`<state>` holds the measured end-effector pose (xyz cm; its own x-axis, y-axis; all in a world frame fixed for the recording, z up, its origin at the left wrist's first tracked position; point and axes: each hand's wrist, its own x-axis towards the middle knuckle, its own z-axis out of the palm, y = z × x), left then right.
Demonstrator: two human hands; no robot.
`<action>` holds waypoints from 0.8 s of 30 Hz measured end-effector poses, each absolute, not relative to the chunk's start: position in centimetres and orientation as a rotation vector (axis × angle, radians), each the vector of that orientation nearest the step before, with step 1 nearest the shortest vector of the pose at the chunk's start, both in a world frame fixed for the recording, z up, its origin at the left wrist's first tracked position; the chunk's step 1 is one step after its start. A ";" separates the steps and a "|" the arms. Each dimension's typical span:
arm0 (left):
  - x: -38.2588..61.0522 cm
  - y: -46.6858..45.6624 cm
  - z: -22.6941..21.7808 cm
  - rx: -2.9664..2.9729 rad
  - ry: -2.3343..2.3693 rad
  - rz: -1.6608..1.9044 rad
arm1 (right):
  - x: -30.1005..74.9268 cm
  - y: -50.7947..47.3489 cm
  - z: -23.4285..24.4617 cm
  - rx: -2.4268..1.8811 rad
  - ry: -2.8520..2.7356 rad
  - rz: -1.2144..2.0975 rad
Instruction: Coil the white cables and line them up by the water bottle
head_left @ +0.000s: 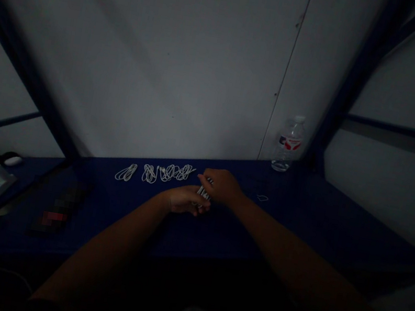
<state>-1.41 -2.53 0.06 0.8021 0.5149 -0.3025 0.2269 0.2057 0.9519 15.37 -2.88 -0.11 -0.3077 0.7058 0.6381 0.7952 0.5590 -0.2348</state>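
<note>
A pale panel wall (182, 66) rises dimly behind a blue desk (105, 197), where a clear plastic bottle (287, 146) stands upright near the back at right. Near the middle, the right hand (222, 185) pinches the upper end of a folded white cable (201, 192); the left hand (186, 200) curls its fingers about the lower part. Four coiled cables (149, 173) lie in a row behind the left hand; a small white loop (262, 198) rests beyond the right wrist. Best to grip the strands snugly below, keeping them parallel, with light pressure above.
</note>
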 end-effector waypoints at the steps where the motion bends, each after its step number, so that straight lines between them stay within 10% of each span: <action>1: -1.3 -2.6 0.1 1.396 0.684 0.214 | 15.2 -2.9 -0.2 -1.195 -2.099 -0.174; 16: -1.3 -2.2 -0.8 1.722 0.762 0.211 | 15.1 -5.2 1.0 -0.457 -2.336 0.173; 24: -1.0 -3.5 0.8 1.793 0.795 0.155 | 16.5 -4.5 1.3 -0.481 -2.400 -0.206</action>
<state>-0.96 -3.46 0.76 0.7652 0.5829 -0.2732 0.4375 -0.1596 0.8849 16.48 -4.53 1.30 -0.7063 0.2864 0.6473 0.3926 0.9195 0.0215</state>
